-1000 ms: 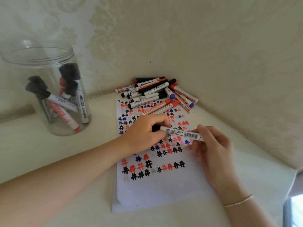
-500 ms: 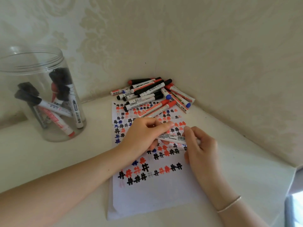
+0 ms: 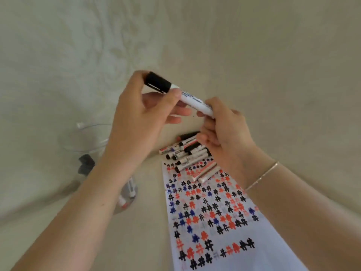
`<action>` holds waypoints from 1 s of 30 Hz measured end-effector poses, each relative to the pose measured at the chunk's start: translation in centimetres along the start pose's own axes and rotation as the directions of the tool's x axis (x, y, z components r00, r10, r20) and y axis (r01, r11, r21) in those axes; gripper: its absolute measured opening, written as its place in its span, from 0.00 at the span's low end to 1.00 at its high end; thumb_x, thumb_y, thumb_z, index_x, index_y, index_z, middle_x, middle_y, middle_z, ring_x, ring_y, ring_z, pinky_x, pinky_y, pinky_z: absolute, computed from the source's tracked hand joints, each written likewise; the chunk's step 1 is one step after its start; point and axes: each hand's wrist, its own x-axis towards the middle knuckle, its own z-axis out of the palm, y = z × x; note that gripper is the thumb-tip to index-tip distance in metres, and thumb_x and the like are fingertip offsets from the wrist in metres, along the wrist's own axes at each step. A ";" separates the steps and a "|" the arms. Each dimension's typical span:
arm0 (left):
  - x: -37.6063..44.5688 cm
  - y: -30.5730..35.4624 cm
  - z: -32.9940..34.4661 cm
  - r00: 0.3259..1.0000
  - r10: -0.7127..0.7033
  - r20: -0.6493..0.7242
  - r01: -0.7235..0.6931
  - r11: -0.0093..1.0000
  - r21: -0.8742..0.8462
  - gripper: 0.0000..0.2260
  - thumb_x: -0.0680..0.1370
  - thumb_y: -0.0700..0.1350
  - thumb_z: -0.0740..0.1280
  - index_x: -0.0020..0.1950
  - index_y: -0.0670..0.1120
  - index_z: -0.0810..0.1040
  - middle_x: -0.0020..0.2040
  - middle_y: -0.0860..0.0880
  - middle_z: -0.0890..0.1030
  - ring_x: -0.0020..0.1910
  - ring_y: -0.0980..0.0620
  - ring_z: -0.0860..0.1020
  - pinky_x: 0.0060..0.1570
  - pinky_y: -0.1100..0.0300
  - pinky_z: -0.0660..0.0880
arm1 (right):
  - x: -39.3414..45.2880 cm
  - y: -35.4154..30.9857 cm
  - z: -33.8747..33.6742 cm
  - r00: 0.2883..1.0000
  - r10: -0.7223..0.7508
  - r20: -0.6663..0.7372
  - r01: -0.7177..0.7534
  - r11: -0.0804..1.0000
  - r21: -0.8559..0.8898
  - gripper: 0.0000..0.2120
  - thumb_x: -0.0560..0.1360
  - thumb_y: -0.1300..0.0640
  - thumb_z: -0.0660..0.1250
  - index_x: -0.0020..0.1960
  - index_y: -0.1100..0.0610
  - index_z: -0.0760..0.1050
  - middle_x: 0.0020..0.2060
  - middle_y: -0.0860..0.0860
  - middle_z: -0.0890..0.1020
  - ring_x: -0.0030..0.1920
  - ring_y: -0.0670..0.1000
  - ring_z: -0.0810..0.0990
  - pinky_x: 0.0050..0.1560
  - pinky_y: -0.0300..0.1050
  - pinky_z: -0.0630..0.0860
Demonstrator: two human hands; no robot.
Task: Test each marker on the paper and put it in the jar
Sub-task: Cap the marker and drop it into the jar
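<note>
A marker with a black cap and a white barrel is held up in front of the wall, well above the paper, and is tilted so that the capped end is the higher one. The cap end is pinched by the left hand, with the thumb pressed on the joint between cap and barrel and the fingers curled behind it. The other end of the barrel is gripped by the right hand, whose fingers are curled round it, so the very end is hidden. A thin bracelet is worn on the right wrist. The paper is laid flat on the counter and is covered with rows of hash marks in black, red and blue. At the far edge of the paper, against the wall, a pile of markers is seen, some of them lying on the sheet itself; part of the pile is hidden behind the right hand. To the left of the paper a clear jar is stood on the counter, largely covered by the left forearm. Several markers are seen inside the jar, though motion blur keeps their number from being told.
</note>
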 end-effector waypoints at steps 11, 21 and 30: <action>1.9 0.6 -8.8 0.921 0.231 -0.313 -0.007 0.814 0.581 0.12 0.76 0.46 0.59 0.59 0.49 0.64 0.42 0.46 0.81 0.38 0.46 0.81 0.44 0.45 0.78 | 5.7 5.7 7.0 0.928 -0.057 0.369 0.370 0.252 -0.894 0.10 0.79 0.56 0.55 0.52 0.59 0.73 0.45 0.58 0.79 0.45 0.60 0.80 0.46 0.51 0.76; 1.9 -0.3 -10.9 0.968 -0.076 -0.238 0.242 0.529 0.813 0.05 0.78 0.46 0.59 0.51 0.49 0.63 0.39 0.46 0.81 0.34 0.45 0.77 0.34 0.51 0.73 | 10.5 14.6 4.3 0.785 0.176 0.593 0.581 -0.541 -0.608 0.16 0.77 0.67 0.57 0.64 0.60 0.69 0.62 0.57 0.73 0.61 0.59 0.73 0.61 0.53 0.68; 2.0 -0.4 -11.8 0.973 0.000 -0.231 0.206 0.451 0.868 0.03 0.79 0.47 0.56 0.51 0.50 0.64 0.34 0.51 0.76 0.32 0.47 0.74 0.32 0.55 0.67 | 11.2 13.6 5.2 0.691 0.228 0.686 0.670 -0.558 -0.490 0.13 0.78 0.63 0.56 0.61 0.61 0.72 0.60 0.57 0.72 0.58 0.59 0.74 0.57 0.50 0.68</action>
